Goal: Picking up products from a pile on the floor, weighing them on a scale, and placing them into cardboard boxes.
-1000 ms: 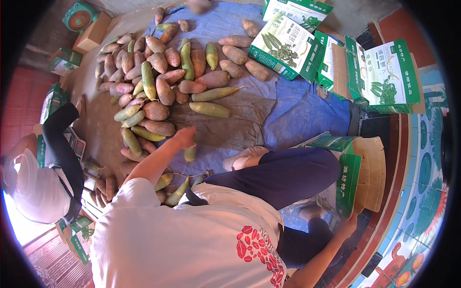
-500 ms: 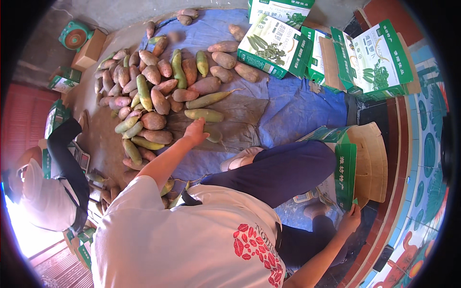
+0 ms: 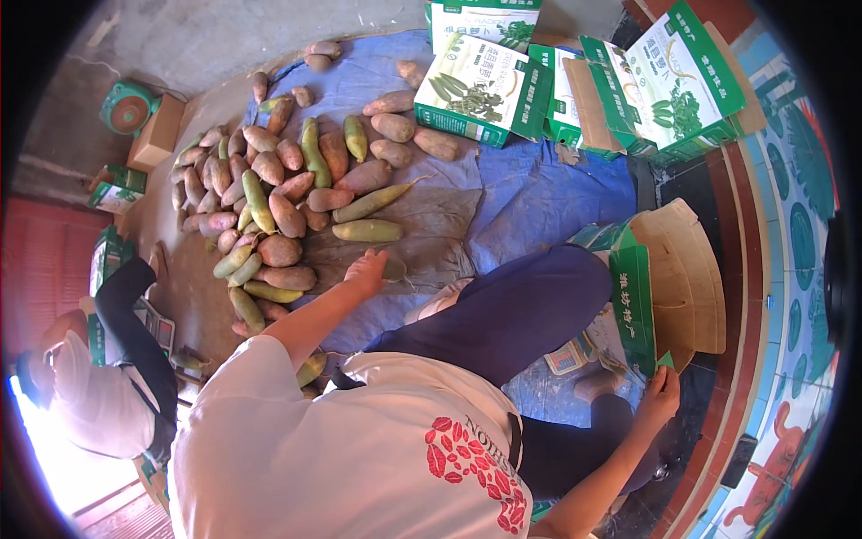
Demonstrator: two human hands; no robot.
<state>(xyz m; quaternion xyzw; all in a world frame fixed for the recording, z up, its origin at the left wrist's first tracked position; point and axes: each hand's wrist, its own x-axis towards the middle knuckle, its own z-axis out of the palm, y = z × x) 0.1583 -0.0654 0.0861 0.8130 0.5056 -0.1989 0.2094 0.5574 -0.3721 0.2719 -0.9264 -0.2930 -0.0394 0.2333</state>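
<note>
Now, in the head view, the left hand (image 3: 366,272) is out over the tarp (image 3: 557,193), left of the knee; its fingers are curled closed around one end of a green radish (image 3: 395,269), the other end poking out to the right; whether that radish touches the tarp, I cannot tell. Over on the near right, the right hand (image 3: 661,395) has fingers and thumb drawn together, pinching the green corner of a flap on the box (image 3: 632,310); that box stands right of the knee, its brown flap (image 3: 690,278) spread wide toward the tiled wall (image 3: 783,242).

Just beyond the left hand, a pale green gourd-shaped radish (image 3: 366,231) lies on a dark patch; a longer one (image 3: 377,201) with a thin tail sits just past it; further left spreads the big pile (image 3: 278,216), reddish tubers mixed with green radishes.

Far right, a printed carton (image 3: 476,85) stands on the tarp's edge; beside it, a second carton (image 3: 687,90) has its flaps up; far left, a green fan (image 3: 126,110) sits by a brown carton (image 3: 158,133); near left, another person (image 3: 103,404) in a pale top bends low.
</note>
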